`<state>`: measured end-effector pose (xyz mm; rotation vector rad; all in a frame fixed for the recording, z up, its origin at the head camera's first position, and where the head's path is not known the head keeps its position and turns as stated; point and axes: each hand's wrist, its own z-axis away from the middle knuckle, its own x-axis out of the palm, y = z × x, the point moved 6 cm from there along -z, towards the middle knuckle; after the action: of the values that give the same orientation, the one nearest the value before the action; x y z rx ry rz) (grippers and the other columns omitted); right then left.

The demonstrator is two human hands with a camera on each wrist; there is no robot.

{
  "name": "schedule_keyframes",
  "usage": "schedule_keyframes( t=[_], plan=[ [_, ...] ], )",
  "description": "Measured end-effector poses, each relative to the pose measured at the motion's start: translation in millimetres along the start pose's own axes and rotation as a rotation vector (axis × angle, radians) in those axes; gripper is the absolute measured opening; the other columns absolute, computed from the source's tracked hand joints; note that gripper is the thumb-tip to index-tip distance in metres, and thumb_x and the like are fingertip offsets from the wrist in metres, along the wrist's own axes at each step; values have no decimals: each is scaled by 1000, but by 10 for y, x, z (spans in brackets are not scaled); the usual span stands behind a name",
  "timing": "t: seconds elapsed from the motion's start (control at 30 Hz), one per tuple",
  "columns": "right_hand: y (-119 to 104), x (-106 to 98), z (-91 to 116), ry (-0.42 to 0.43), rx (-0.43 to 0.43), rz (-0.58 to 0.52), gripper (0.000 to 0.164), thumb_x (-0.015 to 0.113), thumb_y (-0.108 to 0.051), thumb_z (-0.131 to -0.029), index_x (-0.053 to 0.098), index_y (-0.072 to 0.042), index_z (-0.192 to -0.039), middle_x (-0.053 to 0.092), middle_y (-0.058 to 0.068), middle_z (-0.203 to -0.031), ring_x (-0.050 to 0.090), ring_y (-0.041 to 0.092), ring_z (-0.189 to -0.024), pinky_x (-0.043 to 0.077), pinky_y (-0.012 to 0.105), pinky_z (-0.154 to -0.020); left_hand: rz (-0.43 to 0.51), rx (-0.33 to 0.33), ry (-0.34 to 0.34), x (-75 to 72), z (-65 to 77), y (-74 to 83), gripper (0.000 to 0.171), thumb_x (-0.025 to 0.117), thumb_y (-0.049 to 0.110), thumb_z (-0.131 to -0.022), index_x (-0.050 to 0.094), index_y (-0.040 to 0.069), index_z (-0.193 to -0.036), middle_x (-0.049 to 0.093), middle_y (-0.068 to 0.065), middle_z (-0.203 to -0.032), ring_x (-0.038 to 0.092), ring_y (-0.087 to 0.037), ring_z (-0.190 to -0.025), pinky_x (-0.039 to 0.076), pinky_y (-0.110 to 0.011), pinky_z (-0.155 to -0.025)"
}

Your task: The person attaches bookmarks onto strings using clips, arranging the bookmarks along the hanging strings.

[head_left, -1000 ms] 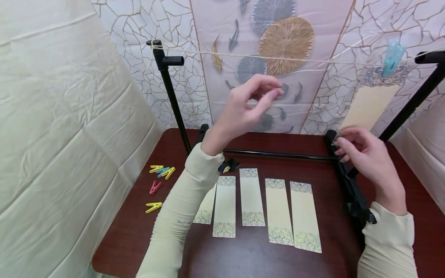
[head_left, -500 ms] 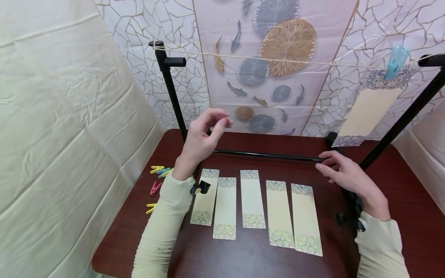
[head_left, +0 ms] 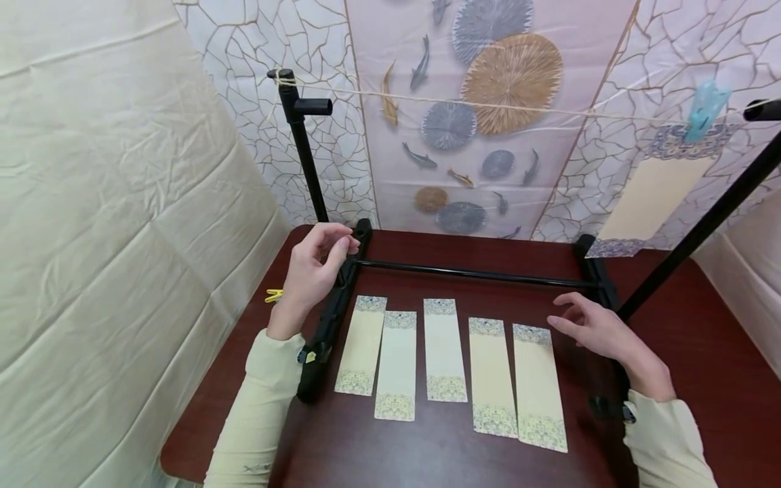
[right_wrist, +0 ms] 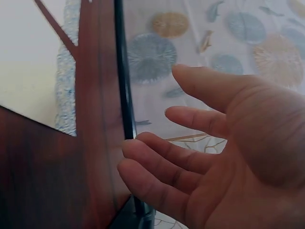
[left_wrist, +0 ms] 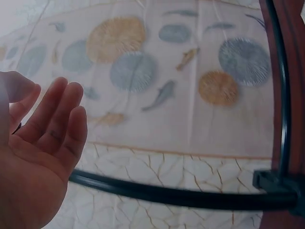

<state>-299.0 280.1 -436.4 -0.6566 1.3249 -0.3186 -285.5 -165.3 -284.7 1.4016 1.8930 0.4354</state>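
In the head view my left hand (head_left: 314, 271) hovers over the frame's left foot, fingers loosely bent and holding nothing. A yellow clothespin (head_left: 274, 295) shows just past its wrist. My right hand (head_left: 594, 329) is empty too, its relaxed fingers close to the top corner of the rightmost paper bookmark (head_left: 539, 386). The right wrist view shows that hand (right_wrist: 205, 143) with its fingers spread beside the bookmark (right_wrist: 28, 62). At upper right, a cream bookmark (head_left: 655, 196) with patterned ends hangs from the string (head_left: 439, 102) by a light blue clothespin (head_left: 706, 112).
More bookmarks lie in a loose row on the dark red table (head_left: 427, 454), including a white one (head_left: 444, 349) in the middle. A black frame with a left post (head_left: 305, 159), a right post (head_left: 702, 227) and a low crossbar (head_left: 476, 273) carries the string.
My left hand has come down and left from near the string, now covering most of the clothespins. My right hand has left the hanging bookmark's lower end and dropped toward the table.
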Motion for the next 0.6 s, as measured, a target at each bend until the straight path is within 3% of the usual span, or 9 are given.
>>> schedule_keyframes(
  t=[0.1, 0.23, 0.37, 0.6],
  plan=[
    [38, 45, -9, -14, 6, 18, 60, 59, -43, -97, 42, -2, -137, 62, 21, -108, 64, 21, -77, 53, 31, -62, -21, -45, 10, -67, 58, -85, 17, 55, -6, -95, 58, -10, -111, 70, -24, -96, 67, -35, -85, 50, -14, -76],
    [68, 113, -10, -35, 11, 59, 59, 61, -41, -96, 43, 0, -135, 62, 18, -102, 61, 18, -70, 49, 32, -60, -26, -85, 20, -164, 155, -406, 18, 58, 1, -96, 61, -2, -114, 71, -18, -97, 68, -29, -86, 51, -13, -79],
    [79, 164, -25, -49, -2, 119, 58, 64, -39, -95, 45, 1, -133, 61, 17, -98, 58, 19, -74, 45, 33, -61, -61, -166, 7, -290, 260, -642, 20, 58, 10, -98, 61, 3, -116, 71, -14, -100, 69, -25, -88, 52, -14, -79],
    [146, 201, -26, -63, 6, 153, 58, 66, -37, -93, 46, 1, -132, 60, 18, -100, 57, 23, -81, 46, 35, -64, -257, -335, -68, -439, 409, -1008, 21, 57, 22, -100, 60, 11, -118, 70, -9, -101, 65, -15, -83, 49, -23, -72]
  ],
)
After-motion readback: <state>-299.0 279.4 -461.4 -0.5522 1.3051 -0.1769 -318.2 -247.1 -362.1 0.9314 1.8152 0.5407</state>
